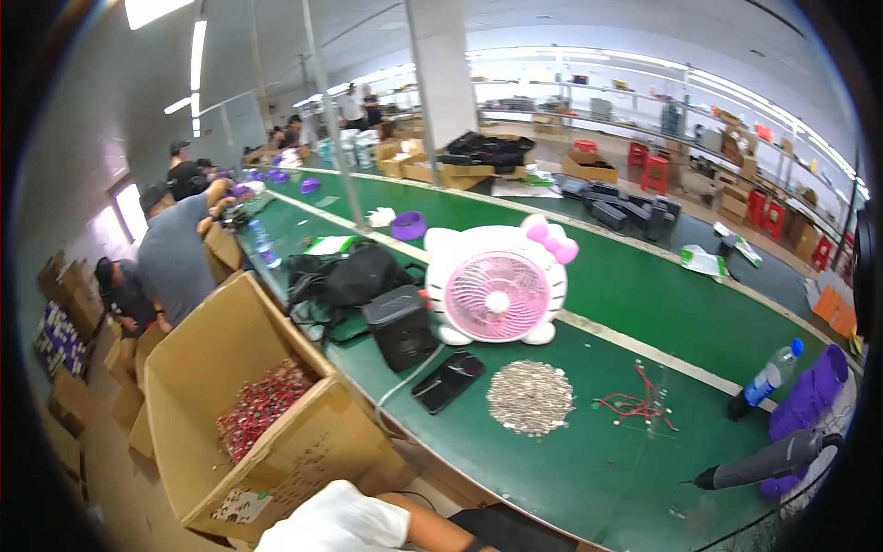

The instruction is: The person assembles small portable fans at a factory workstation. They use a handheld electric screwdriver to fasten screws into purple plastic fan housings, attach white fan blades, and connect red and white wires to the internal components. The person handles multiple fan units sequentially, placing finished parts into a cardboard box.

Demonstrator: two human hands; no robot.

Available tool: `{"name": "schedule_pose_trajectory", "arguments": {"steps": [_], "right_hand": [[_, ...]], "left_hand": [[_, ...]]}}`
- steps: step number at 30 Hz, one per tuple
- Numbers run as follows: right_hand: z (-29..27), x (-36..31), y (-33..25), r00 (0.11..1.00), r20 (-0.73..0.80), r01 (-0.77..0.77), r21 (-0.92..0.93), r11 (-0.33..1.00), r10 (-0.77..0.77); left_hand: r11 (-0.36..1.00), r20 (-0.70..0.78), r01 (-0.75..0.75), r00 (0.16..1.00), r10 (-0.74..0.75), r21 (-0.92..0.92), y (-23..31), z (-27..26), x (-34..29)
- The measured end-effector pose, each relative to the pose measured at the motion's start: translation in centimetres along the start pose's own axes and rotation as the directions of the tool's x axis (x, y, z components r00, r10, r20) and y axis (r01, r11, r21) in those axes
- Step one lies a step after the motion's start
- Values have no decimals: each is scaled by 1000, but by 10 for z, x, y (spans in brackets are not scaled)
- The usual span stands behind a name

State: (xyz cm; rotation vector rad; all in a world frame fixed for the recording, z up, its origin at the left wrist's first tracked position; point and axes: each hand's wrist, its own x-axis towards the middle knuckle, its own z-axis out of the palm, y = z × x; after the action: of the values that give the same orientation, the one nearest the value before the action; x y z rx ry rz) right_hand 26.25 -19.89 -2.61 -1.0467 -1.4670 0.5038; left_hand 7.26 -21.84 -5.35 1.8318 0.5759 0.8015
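**One pile sorted, a full box waiting**

Two heaps tell us most of what we can judge here. On the green tabletop (589,460) lies a round pile of small silvery parts (530,396), and just to its right a loose tangle of red wires (639,403), only a handful of them. Beside the tabletop, at our left, an open cardboard box (262,419) holds a great many more red-wired pieces (260,409). From that we judge the work to be at an early or middle stage: few wires are out on the tabletop, and the box looks far from emptied.

Neither of our hands shows in the view, so we cannot tell whether they are spread, pressed together or pinching anything. Only a bare forearm (437,526) and a white sleeve (336,520) come in at the lower edge, well apart from the wires.

A grey power tool (768,460) lies at the right of the tabletop, near a purple bundle (809,391) and a water bottle (766,379). Behind the silvery pile stand a pink and white cat-shaped fan (497,290), a dark phone (448,379) and a small black speaker (401,324). Other people are busy farther along the line at the left.
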Motion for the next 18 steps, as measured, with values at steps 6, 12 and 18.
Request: {"name": "schedule_pose_trajectory", "arguments": {"steps": [6, 12, 18], "right_hand": [[-10, 27, 33, 992, 115, 42, 105, 994, -54], [60, 55, 20, 742, 666, -149, 278, 949, -79], [126, 123, 5, 746, 661, -281, 421, 862, -80]], "left_hand": [[962, -6, 272, 962, -272, 31, 16, -41, -16], [946, -431, 150, 902, -13, 286, 37, -104, -12], [953, -625, 303, 744, -237, 0, -17, -160, -20]]}}
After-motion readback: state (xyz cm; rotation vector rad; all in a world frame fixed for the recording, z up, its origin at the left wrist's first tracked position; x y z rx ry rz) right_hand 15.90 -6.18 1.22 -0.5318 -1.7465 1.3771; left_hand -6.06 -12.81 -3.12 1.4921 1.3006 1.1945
